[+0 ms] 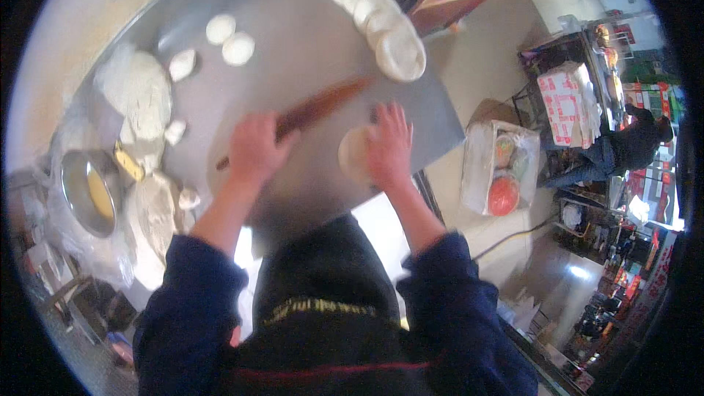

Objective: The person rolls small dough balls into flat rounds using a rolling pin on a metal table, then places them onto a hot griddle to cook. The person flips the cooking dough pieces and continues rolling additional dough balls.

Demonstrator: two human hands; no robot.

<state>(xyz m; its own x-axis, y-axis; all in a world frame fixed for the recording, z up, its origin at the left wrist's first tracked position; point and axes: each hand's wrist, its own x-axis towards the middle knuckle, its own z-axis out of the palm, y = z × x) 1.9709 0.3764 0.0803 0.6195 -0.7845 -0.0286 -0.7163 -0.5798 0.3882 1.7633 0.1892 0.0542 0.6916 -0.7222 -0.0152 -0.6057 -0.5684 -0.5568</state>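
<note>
My left hand is closed around a brown wooden rolling pin, which slants away over the grey worktop and tapers at its ends. On the right, my right hand lies on the edge of a flat round of dough; whether its fingers pinch the dough is not clear. Beyond it runs an overlapping row of several dough rounds. Two small dough pieces touch near the upper left, with another dough piece closer to the flour.
At the left are a heap of flour, a metal bowl with yellowish contents, a yellow-handled tool and a larger dough mass. Right of the worktop's corner stands a lined crate. A person is farther off.
</note>
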